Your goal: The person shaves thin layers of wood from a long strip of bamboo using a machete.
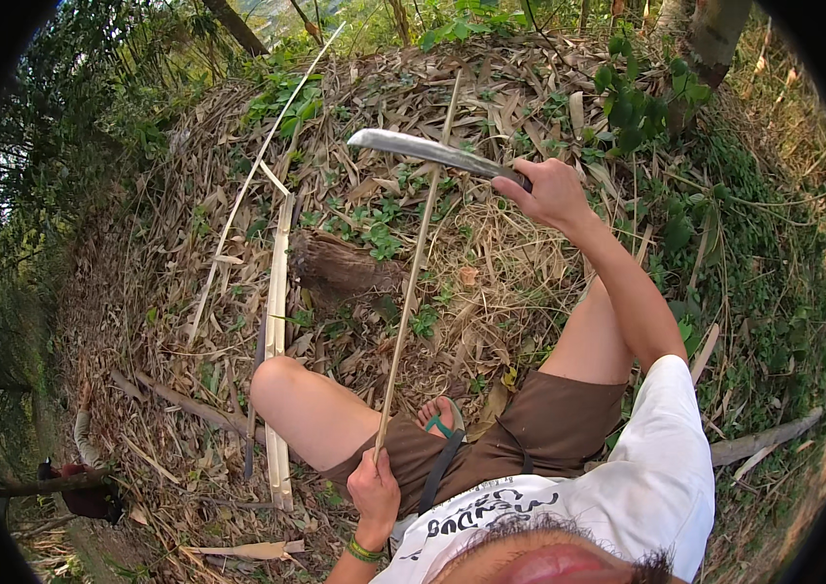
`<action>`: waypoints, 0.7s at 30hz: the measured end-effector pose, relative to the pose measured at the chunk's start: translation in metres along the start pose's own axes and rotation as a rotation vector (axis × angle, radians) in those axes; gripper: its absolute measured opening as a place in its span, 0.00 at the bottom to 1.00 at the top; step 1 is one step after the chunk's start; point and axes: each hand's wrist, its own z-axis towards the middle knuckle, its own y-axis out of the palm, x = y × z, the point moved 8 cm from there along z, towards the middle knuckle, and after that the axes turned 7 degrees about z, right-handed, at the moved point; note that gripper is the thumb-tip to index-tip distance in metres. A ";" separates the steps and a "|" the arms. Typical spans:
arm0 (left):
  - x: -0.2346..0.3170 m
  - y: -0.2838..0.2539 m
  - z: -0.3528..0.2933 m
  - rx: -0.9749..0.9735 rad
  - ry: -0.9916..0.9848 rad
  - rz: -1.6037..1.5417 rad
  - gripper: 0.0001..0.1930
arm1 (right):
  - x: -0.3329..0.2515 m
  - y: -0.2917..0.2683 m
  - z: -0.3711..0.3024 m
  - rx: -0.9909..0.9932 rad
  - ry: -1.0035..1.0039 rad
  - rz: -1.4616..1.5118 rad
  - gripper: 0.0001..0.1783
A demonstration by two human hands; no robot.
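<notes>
My left hand [374, 489], with a green and yellow band at the wrist, is closed around the lower end of a long, thin bamboo strip [409, 302]. The strip slants up and away from my lap toward the leaf-covered ground ahead. In my right hand [551, 198] is the handle of a machete [427, 152], its grey blade pointing left with a slightly curved tip. The blade crosses the strip near its upper part; whether the two touch I cannot tell. Most of the handle is hidden by my fingers.
A brown stump [347, 270] stands just left of the strip. Split pale bamboo lengths [277, 292] lie beside my left knee, and a thinner strip [238, 209] lies farther left. A tree trunk [716, 41] rises at the far right. Another person [91, 492] is at the lower left.
</notes>
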 end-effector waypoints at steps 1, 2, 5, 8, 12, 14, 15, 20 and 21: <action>-0.005 -0.002 -0.003 -0.021 -0.016 -0.012 0.12 | -0.003 0.004 -0.004 -0.017 -0.034 -0.024 0.43; -0.006 0.000 -0.004 -0.040 -0.008 0.005 0.12 | -0.006 0.007 -0.008 -0.034 -0.068 -0.048 0.43; -0.004 0.003 0.002 -0.063 0.024 0.044 0.12 | 0.023 0.004 0.003 -0.019 0.101 0.003 0.42; -0.006 -0.002 -0.004 -0.035 0.031 0.023 0.13 | 0.020 0.007 -0.005 -0.019 0.053 0.037 0.42; -0.006 0.004 0.003 -0.121 0.012 0.046 0.14 | 0.028 0.011 -0.004 -0.073 0.024 -0.088 0.42; -0.007 0.002 0.004 -0.091 -0.003 0.040 0.14 | 0.015 0.018 -0.009 -0.098 0.018 -0.105 0.42; -0.009 0.001 0.001 -0.053 0.008 0.028 0.14 | 0.004 0.026 -0.011 -0.170 0.000 0.004 0.43; -0.006 0.011 0.010 -0.200 -0.027 0.078 0.13 | 0.081 0.022 0.008 -0.153 0.191 -0.221 0.46; -0.003 0.008 0.012 -0.232 -0.047 0.101 0.13 | 0.084 0.032 0.005 -0.178 0.195 -0.253 0.47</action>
